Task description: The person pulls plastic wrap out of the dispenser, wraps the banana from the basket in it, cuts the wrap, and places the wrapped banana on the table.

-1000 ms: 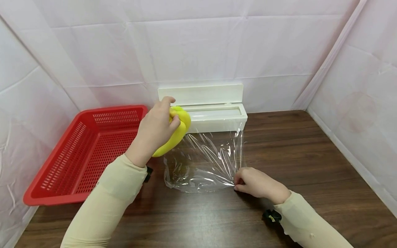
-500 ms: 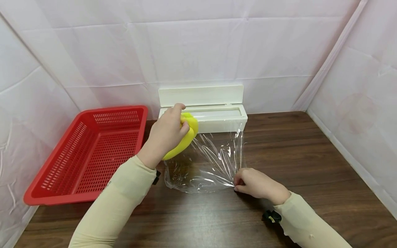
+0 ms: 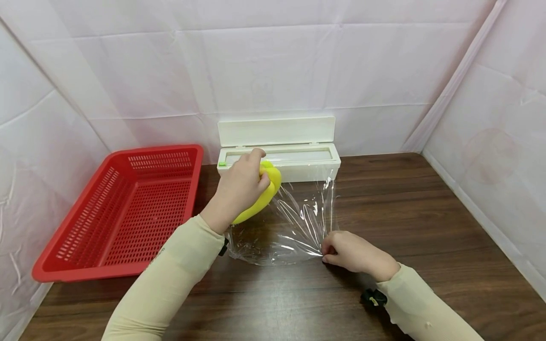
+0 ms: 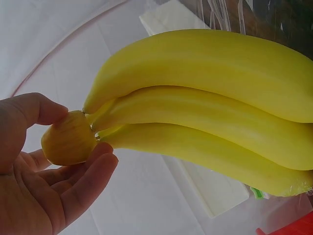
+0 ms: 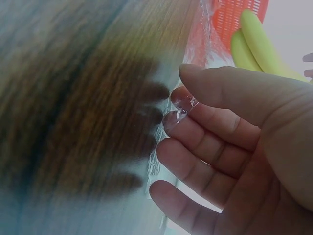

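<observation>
White cloth [image 3: 264, 61] hangs across the upper part of the head view and down both sides. Below it, a dark wooden table [image 3: 426, 227] fills the lower part. A red basket [image 3: 89, 273] with slotted walls sits at the left of the frame. Near the center, against the cloth, is a white box [image 3: 298, 171] with its lid standing open. Creased clear plastic wrap [image 3: 290, 227] runs from its front toward the lower center. The yellow bananas [image 3: 260, 203] are just left of center, above the wrap; whether they touch it I cannot tell. The left wrist view shows 3 of them. The left hand [image 3: 239, 187] pinches their stem [image 4: 69, 138] between thumb and fingers. At lower right of center, the right hand [image 3: 356, 251] pinches the wrap's near edge. A small green tab [image 3: 222, 164] shows at the box's left end.
</observation>
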Demonstrator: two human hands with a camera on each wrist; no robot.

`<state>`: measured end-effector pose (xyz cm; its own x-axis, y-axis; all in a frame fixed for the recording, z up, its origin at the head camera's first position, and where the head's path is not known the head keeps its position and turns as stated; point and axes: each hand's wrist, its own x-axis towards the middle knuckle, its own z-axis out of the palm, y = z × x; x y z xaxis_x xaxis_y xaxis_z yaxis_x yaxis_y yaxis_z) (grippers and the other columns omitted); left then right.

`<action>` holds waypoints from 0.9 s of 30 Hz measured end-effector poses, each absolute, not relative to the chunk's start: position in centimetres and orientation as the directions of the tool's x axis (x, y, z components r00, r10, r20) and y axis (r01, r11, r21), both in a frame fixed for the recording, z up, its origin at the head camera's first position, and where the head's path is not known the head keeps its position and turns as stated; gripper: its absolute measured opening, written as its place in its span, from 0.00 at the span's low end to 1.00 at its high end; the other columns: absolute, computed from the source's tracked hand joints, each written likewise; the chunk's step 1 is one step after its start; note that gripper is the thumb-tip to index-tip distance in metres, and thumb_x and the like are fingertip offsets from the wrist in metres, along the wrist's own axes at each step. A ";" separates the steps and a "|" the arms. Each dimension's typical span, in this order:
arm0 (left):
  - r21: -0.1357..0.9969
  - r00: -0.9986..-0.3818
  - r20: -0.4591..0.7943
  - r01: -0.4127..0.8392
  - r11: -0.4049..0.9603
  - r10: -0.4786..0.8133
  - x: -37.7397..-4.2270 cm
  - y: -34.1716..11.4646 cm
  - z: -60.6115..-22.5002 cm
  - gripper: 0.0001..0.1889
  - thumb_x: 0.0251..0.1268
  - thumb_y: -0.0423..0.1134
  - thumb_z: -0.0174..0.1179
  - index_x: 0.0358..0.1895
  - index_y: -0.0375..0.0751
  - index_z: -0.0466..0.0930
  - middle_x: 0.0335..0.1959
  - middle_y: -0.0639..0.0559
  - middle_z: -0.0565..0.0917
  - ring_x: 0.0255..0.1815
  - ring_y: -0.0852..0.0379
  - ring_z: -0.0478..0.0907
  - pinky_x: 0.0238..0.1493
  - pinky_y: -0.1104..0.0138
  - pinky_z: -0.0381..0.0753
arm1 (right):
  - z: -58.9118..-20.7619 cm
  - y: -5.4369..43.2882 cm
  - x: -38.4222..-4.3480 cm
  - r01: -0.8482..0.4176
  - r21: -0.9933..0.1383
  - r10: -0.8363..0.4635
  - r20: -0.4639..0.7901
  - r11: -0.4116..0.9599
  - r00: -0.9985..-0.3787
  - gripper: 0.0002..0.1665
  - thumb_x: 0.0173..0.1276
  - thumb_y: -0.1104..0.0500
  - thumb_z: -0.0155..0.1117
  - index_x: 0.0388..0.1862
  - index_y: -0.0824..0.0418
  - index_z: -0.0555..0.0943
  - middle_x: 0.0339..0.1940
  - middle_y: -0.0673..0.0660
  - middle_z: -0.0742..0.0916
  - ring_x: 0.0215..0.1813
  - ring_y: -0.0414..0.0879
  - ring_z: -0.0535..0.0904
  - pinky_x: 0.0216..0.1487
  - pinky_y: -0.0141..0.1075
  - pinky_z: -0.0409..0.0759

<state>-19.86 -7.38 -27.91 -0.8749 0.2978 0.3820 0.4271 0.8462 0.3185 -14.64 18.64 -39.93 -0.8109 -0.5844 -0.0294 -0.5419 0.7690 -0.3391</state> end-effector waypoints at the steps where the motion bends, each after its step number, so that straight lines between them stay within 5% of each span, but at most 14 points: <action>1: 0.316 -0.875 0.379 0.427 0.847 0.300 -19.9 -7.3 -28.0 0.20 0.60 0.35 0.51 0.57 0.38 0.70 0.40 0.41 0.80 0.24 0.49 0.72 0.22 0.60 0.72 | -39.9 18.7 -14.6 -0.546 -0.338 -0.588 -0.026 0.766 -0.809 0.11 0.56 0.62 0.68 0.19 0.52 0.77 0.19 0.41 0.75 0.25 0.33 0.66 0.29 0.28 0.67; 27: 0.248 -0.842 0.330 0.514 0.821 0.427 -20.0 -4.2 -30.5 0.18 0.59 0.31 0.53 0.54 0.36 0.68 0.33 0.39 0.79 0.23 0.49 0.74 0.20 0.61 0.74 | -40.1 18.8 -14.7 -0.532 -0.339 -0.575 -0.035 0.776 -0.817 0.07 0.58 0.61 0.67 0.23 0.53 0.79 0.23 0.42 0.78 0.28 0.34 0.70 0.31 0.31 0.71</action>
